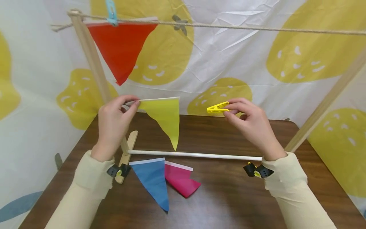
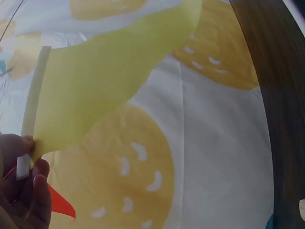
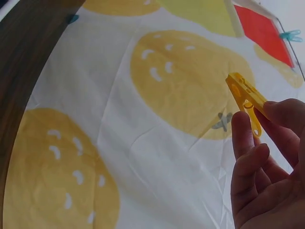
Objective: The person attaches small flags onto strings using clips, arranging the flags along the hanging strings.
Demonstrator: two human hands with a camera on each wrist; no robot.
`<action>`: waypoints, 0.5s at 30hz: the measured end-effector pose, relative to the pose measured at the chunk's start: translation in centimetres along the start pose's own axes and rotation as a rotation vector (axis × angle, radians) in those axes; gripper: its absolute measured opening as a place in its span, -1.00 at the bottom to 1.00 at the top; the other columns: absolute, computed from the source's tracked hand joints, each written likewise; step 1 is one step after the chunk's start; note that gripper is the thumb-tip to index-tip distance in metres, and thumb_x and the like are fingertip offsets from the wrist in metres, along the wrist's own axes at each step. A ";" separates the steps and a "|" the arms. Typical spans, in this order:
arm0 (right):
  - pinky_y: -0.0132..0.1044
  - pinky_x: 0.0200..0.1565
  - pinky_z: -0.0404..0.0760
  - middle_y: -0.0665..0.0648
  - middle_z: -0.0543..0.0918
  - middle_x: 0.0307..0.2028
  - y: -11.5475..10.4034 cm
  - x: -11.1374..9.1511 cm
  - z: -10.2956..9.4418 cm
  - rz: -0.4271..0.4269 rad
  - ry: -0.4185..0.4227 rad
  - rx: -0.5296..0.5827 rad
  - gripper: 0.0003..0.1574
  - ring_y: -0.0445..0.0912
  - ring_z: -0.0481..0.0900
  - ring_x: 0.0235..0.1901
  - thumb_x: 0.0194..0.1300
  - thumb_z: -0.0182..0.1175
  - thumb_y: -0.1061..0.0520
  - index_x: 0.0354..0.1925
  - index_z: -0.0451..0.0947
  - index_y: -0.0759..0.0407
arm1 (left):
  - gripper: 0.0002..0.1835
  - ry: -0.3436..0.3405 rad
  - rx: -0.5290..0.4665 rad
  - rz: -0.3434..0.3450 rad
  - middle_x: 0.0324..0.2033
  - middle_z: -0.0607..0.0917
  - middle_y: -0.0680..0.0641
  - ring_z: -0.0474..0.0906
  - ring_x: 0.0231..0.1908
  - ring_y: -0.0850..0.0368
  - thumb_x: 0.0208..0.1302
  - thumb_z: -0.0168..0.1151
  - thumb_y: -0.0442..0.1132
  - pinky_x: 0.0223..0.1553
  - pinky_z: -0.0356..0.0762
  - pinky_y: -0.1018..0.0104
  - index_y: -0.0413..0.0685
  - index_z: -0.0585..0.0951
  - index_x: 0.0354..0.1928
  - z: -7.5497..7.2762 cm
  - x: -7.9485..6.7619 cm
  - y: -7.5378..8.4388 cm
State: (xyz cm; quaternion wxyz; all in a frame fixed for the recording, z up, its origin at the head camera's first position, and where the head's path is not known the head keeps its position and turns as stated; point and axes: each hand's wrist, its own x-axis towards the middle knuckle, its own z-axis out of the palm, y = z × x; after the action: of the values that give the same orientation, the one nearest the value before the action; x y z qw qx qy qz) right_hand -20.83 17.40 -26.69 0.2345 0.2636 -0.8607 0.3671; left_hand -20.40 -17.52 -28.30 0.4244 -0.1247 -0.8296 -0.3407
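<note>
My left hand [image 1: 115, 119] pinches the left end of the white top edge of a yellow pennant [image 1: 166, 114], which hangs point down above the table. In the left wrist view the thumb and fingers grip that white strip. To the right, my right hand [image 1: 248, 117] holds a yellow clothespin [image 1: 218, 107] between thumb and fingers, its nose pointing left toward the pennant but apart from it. Above, a red pennant [image 1: 121, 47] hangs at the string [image 1: 228, 26], with a light blue clothespin [image 1: 111, 12] on its top edge.
A blue pennant [image 1: 152, 179] and a partly folded pink pennant [image 1: 181, 181] lie on the brown table [image 1: 228, 197]. The string runs from a wooden post [image 1: 91, 57] on the left; another wooden post [image 1: 328, 98] leans at right. A white rod [image 1: 200, 155] joins them low down.
</note>
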 end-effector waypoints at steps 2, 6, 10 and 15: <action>-0.49 -0.43 0.47 -0.17 0.52 -0.15 -0.2 0.2 -0.1 -0.005 0.009 0.008 -0.82 -0.30 0.48 -0.28 0.12 0.23 0.02 -0.31 0.63 0.05 | -0.82 0.010 -0.018 0.005 -0.42 0.67 0.06 0.51 -0.55 0.22 0.11 0.23 -0.14 -0.45 0.39 0.49 -0.03 0.67 -0.29 0.0 0.3 0.3; -0.49 -0.42 0.49 -0.15 0.52 -0.12 -0.4 0.5 -0.1 0.020 0.030 0.040 -0.82 -0.28 0.51 -0.29 0.10 0.25 0.05 -0.29 0.64 0.05 | -0.83 0.018 -0.059 0.009 -0.43 0.66 0.07 0.51 -0.52 0.24 0.12 0.23 -0.14 -0.42 0.38 0.58 -0.02 0.67 -0.28 0.0 0.8 0.7; -0.48 -0.42 0.50 -0.08 0.53 -0.11 -0.6 0.8 -0.2 0.065 0.063 0.086 -0.82 -0.24 0.54 -0.32 0.09 0.26 0.13 -0.28 0.64 0.14 | -0.83 0.018 -0.079 0.017 -0.43 0.66 0.07 0.50 -0.49 0.25 0.11 0.23 -0.14 -0.41 0.38 0.59 -0.03 0.67 -0.28 0.0 1.1 0.9; -0.48 -0.43 0.50 -0.05 0.53 -0.10 -1.5 1.5 -0.7 0.069 0.067 0.094 -0.80 -0.23 0.54 -0.30 0.10 0.25 0.14 -0.28 0.62 0.22 | -0.85 0.039 -0.078 0.043 -0.37 0.64 0.10 0.48 -0.44 0.25 0.11 0.24 -0.17 -0.43 0.39 0.53 -0.02 0.68 -0.30 0.1 1.5 0.9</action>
State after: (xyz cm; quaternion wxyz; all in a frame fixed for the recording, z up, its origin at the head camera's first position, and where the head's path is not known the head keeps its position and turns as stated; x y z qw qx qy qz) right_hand -20.84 16.59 -24.56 0.2378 0.2319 -0.8427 0.4237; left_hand -20.94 -16.88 -26.70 0.4424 -0.1523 -0.8045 -0.3659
